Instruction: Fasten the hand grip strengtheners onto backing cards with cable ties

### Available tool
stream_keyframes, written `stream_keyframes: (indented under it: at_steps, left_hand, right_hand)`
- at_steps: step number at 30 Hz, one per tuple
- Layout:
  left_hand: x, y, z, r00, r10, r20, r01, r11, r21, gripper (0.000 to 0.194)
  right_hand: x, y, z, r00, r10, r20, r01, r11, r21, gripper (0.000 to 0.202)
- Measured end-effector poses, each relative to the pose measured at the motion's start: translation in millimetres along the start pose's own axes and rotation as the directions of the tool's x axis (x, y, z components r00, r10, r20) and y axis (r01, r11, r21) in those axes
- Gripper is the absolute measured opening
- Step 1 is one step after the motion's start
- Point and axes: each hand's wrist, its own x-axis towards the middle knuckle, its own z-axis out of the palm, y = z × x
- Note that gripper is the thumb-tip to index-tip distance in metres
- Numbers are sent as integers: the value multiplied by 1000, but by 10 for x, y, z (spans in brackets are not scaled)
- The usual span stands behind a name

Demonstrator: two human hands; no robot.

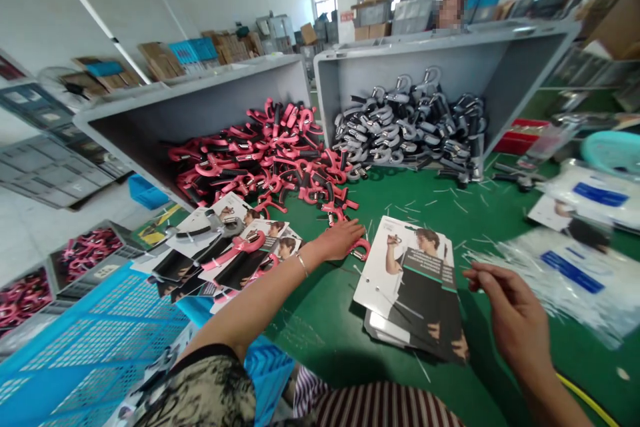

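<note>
My left hand (344,240) reaches over the green table and rests on a pink hand grip (359,250), its fingers curled over the handle. Right of it lies a stack of printed cards (417,287) with loose white ties on top. My right hand (510,307) hovers just right of the stack, thumb and index finger pressed together near the white ties; whatever is between them is too small to make out. Pink hand grips (260,153) spill from the left grey crate, and grey hand grips (410,120) fill the right one.
Cards with grips attached (230,247) lie at the table's left edge, above a blue basket (100,340). White plastic ties (520,267) and plastic bags (585,267) are on the right. A turquoise bowl (613,150) stands behind them. A person (450,10) is beyond the crates.
</note>
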Motion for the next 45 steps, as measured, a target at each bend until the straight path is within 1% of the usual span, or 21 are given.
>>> stream_keyframes:
  at_steps: [3, 7, 10, 12, 14, 16, 20, 23, 25, 26, 28, 29, 31, 32, 33, 34, 36, 37, 39, 41, 45]
  left_hand:
    - [141, 17, -81, 997, 26, 66, -30, 998, 59, 40]
    - [-102, 40, -339, 997, -47, 61, 38, 991, 131, 36]
    - [-419, 129, -612, 986, -163, 16, 159, 974, 163, 48]
    - [-570, 254, -740, 950, -302, -73, 311, 931, 192, 64]
    - [-619, 396, -752, 875, -465, -136, 485, 849, 212, 71]
    - [-577, 495, -648, 822, -566, -62, 565, 798, 210, 71]
    - [-469, 406, -446, 831, -537, 143, 515, 841, 166, 77]
    - [-535, 257, -607, 819, -573, 15, 574, 819, -24, 80]
    - [-595, 296, -818, 805, -578, -131, 489, 773, -404, 75]
    - [-606, 382, -919, 814, -549, -188, 341, 714, -611, 70]
    - [-559, 670, -1060, 868, -416, -272, -42, 484, -874, 56]
    - [-503, 849, -1093, 881, -353, -313, -188, 347, -919, 52]
    - [-353, 1190, -1094, 898, -267, -348, -321, 141, -936, 52]
    - [-279, 1318, -1071, 909, -222, -354, -342, 88, -935, 53]
    - [-220, 1401, -1039, 921, -174, -349, -342, 74, -937, 53]
    - [-184, 1437, -997, 932, -132, -336, -325, 100, -940, 53]
    - [-189, 1379, -877, 945, -147, -293, -252, 249, -935, 51]
    - [-226, 1308, -793, 935, -227, -272, -184, 343, -921, 50]
    - [-339, 1166, -582, 860, -457, -228, 6, 454, -891, 48]
    - [-456, 1114, -349, 795, -592, -136, 150, 409, -900, 52]
    - [-598, 1349, -44, 796, -605, 10, 146, 177, -973, 52]
  right_hand:
    - [-101, 61, -124, 999, 33, 30, -33, 999, -19, 28]
    - [-173, 206, -315, 994, 70, 82, -64, 995, -73, 30]
    - [-190, 289, -345, 993, 94, 72, -90, 995, -51, 29]
    - [-197, 290, -290, 993, 99, 57, -98, 995, -19, 28]
    - [-207, 239, -195, 995, 85, 44, -85, 996, 10, 27]
    - [-225, 156, -95, 998, 54, 42, -55, 998, 31, 27]
    - [-273, 2, -19, 998, -20, 56, 22, 1000, -21, 27]
    - [-271, -123, -87, 996, -41, 74, 47, 996, -72, 27]
    - [-226, -277, -113, 993, -14, 120, 16, 1000, -18, 26]
    - [-189, -383, -100, 986, 6, 168, -12, 999, 35, 26]
    - [-102, -632, -14, 941, 29, 337, -91, 981, 171, 25]
    - [-61, -760, 54, 890, 26, 455, -147, 961, 234, 26]
    - [-4, -971, 201, 731, -4, 683, -282, 909, 306, 32]
    - [7, -1040, 259, 659, -15, 752, -343, 884, 318, 37]
    - [7, -1076, 295, 614, -14, 789, -391, 863, 320, 41]
    - [1, -1081, 301, 601, 3, 799, -423, 850, 315, 44]
    - [-14, -1012, 220, 644, 50, 763, -432, 847, 309, 49]
    - [-13, -951, 143, 675, 73, 734, -415, 860, 297, 49]
    - [23, -814, -37, 737, 109, 667, -344, 910, 231, 42]
    - [104, -704, -171, 795, 127, 593, -235, 966, 108, 33]
    - [302, -681, -119, 867, 67, 494, 50, 974, -220, 20]
